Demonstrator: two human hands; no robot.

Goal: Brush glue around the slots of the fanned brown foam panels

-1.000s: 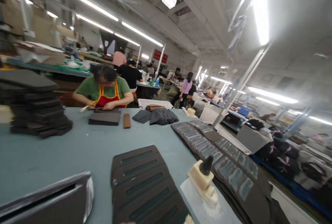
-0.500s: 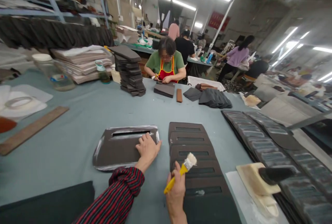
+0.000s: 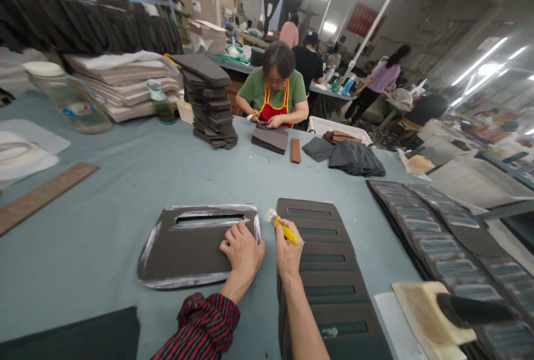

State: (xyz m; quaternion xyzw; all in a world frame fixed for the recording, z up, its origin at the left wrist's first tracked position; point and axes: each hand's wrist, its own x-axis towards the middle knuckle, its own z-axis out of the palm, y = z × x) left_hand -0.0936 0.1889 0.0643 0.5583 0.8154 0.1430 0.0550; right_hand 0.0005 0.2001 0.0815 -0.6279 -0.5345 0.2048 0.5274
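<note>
Dark brown slotted panel (image 3: 192, 254) is pressed flat onto a grey-blue covered worktable (image 3: 125, 193) by the left hand (image 3: 242, 251), which is open with its fingers spread, not clenched, while white smears mark the panel's rim. A short yellow-handled bristle brush (image 3: 285, 232) is grasped close to its head by the right hand (image 3: 287, 246), the bristles held just beside the panel's right edge. Beside that hand lies a column of dark brown panels (image 3: 325, 248), with 5 slots showing. A grip this short is judged best for control, with the flat left hand keeping the panel from creeping and the white line kept thin and even.

Farther along the table, a clear glass jar with a white lid (image 3: 69, 98) is seen with pale contents at its base, though they cannot be identified. A small green-tinted bottle with a teal cap (image 3: 161, 103) is seen holding dark liquid. Brown strips (image 3: 342, 137) are held in a white tray (image 3: 359, 133) across the table, near a seated co-worker in a green shirt and red apron (image 3: 273, 84).
</note>
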